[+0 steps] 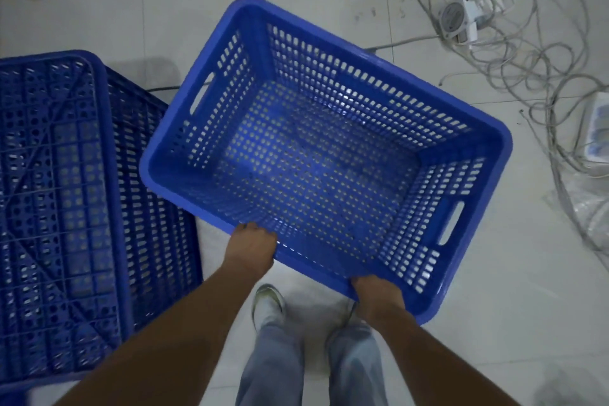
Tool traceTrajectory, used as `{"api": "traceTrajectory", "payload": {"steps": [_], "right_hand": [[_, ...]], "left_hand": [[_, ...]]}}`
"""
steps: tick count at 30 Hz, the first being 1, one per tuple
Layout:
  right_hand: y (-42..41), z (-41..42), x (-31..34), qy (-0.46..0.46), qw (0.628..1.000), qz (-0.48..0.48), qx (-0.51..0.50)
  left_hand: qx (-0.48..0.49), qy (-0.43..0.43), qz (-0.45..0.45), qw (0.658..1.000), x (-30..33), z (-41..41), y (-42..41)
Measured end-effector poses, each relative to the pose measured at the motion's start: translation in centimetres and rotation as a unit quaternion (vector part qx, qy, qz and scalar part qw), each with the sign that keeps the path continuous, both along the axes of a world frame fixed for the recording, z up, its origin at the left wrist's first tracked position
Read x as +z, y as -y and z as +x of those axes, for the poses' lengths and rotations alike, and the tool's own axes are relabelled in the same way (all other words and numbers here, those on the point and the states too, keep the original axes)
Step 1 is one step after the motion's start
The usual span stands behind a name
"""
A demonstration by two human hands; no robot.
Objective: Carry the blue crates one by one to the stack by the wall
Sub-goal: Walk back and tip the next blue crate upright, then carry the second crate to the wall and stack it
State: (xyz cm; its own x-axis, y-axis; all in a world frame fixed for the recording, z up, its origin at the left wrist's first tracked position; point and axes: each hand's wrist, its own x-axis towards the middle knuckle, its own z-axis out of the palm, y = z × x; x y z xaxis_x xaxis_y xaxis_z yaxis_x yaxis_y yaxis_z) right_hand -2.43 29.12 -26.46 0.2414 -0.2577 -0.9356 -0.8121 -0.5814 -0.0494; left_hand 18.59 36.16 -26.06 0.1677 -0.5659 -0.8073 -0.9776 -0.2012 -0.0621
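Now my left hand (252, 245) and right hand (374, 295) have their fingers closed around the near rim of the empty blue perforated plastic crate (324, 155), lifted above the floor. Loose grey cables (534, 53) at two o'clock could trip me.

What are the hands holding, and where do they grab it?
Both hands hold the open blue crate by its near long rim: left hand toward one end, right hand toward the other. Its side handle slots are unused.
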Motion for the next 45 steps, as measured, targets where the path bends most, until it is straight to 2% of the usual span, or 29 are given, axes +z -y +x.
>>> {"api": "traceTrajectory", "payload": {"steps": [7, 15, 17, 19, 22, 24, 26, 29, 31, 33, 35, 38, 42, 45], "right_hand": [[3.9, -3.3, -0.7, -0.032, 0.994, -0.016, 0.106], [4.4, -6.1, -1.0, -0.071, 0.989, 0.016, 0.127], [4.7, -6.5, -1.1, -0.072, 0.992, 0.033, 0.101], [5.5, -6.2, -1.0, -0.046, 0.998, 0.037, 0.033], [8.5, -4.8, 0.2, 0.039, 0.989, -0.063, -0.13], [11.0, -4.1, 1.1, 0.055, 0.965, -0.189, -0.172], [13.3, -3.9, 1.8, 0.037, 0.94, -0.277, -0.196], [15.8, -4.2, 2.1, 0.0, 0.916, -0.313, -0.249], [17.0, -4.4, 1.3, -0.003, 0.912, -0.285, -0.295], [17.5, -4.4, 0.2, 0.022, 0.897, -0.234, -0.373], [17.7, -4.1, -0.7, 0.045, 0.866, -0.214, -0.45], [18.0, -3.7, -1.4, 0.067, 0.831, -0.218, -0.508], [18.6, -4.5, -0.4, 0.057, 0.831, -0.226, -0.506], [19.1, -4.7, 2.6, 0.068, 0.836, -0.239, -0.489]], "left_hand": [[0.056, -0.042, 0.047, 0.996, 0.2, -5.2, -1.1], [0.052, -0.109, 0.107, 0.987, -0.2, -9.5, -3.8], [0.11, -0.128, 0.103, 0.98, -0.2, -8.9, -4.0], [0.197, -0.12, 0.062, 0.971, -0.2, -6.9, -4.1], [0.311, -0.064, -0.06, 0.946, 0.3, -1.9, -3.8], [0.369, 0.003, -0.13, 0.92, 1.2, 1.8, -3.5], [0.43, 0.082, -0.177, 0.882, 2.3, 5.2, -3.7], [0.547, 0.136, -0.163, 0.81, 2.4, 9.5, -5.9], [0.649, 0.096, -0.081, 0.751, 2.2, 11.0, -7.1], [0.722, 0.012, -0.041, 0.691, 1.6, 11.4, -7.8], [0.761, -0.034, -0.052, 0.646, 0.8, 11.6, -8.2], [0.802, -0.056, -0.086, 0.588, 0.0, 12.1, -8.7], [0.834, -0.086, -0.104, 0.535, 0.7, 12.3, -9.0], [0.842, -0.073, -0.144, 0.514, 3.4, 12.4, -8.3]]}}
